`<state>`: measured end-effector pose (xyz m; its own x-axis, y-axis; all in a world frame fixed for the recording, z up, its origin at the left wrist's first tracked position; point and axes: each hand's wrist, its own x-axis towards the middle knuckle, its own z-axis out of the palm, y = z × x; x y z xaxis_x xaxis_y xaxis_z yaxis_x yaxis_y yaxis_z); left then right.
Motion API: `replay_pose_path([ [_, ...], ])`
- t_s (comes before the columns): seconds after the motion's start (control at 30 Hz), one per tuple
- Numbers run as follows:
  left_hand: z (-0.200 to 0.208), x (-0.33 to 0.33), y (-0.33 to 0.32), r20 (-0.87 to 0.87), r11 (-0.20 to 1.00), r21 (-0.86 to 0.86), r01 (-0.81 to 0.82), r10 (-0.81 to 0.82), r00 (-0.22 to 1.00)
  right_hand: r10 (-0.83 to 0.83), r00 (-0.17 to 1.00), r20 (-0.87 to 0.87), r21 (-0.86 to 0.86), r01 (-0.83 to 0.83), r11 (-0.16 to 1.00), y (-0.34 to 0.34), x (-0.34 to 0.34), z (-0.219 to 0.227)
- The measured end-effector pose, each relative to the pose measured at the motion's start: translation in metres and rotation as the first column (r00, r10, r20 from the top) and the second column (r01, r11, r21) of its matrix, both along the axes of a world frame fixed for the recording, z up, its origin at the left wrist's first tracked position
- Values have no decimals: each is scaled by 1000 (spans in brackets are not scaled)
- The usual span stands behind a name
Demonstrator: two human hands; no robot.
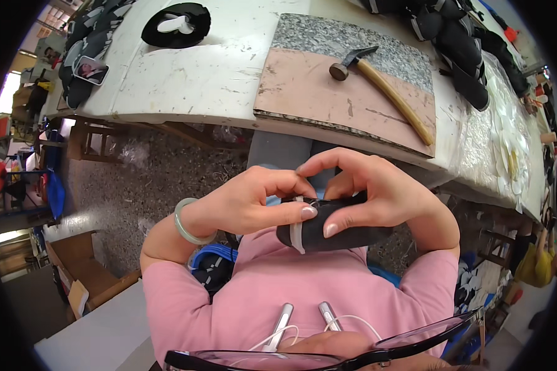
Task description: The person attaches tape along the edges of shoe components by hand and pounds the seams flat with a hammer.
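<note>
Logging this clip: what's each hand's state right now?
Left hand: closed, holding the black piece, thumb across its whitish strip.
Right hand: closed, holding the same black piece, thumb in front.

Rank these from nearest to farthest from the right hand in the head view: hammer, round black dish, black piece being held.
1. Black piece: touching the right hand.
2. Hammer: ahead, on the board.
3. Round black dish: ahead and well left, on the white table.

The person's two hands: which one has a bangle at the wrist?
The left hand: a pale green bangle circles its wrist, whereas the wrist of the right hand shows none.
</note>
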<state>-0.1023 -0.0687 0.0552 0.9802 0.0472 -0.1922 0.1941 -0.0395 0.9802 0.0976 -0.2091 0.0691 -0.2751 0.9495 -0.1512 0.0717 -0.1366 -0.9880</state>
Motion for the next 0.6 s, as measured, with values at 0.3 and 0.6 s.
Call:
replay_pose_path([
  [0.3,-11,20,12,-175,989,-109,97,-115,978,-150,943,297,212,88,973,4,9,-23],
  [0.6,-20,39,30,-267,964,-249,95,-163,950,-133,940,313,96,108,990,19,24,-41],
])
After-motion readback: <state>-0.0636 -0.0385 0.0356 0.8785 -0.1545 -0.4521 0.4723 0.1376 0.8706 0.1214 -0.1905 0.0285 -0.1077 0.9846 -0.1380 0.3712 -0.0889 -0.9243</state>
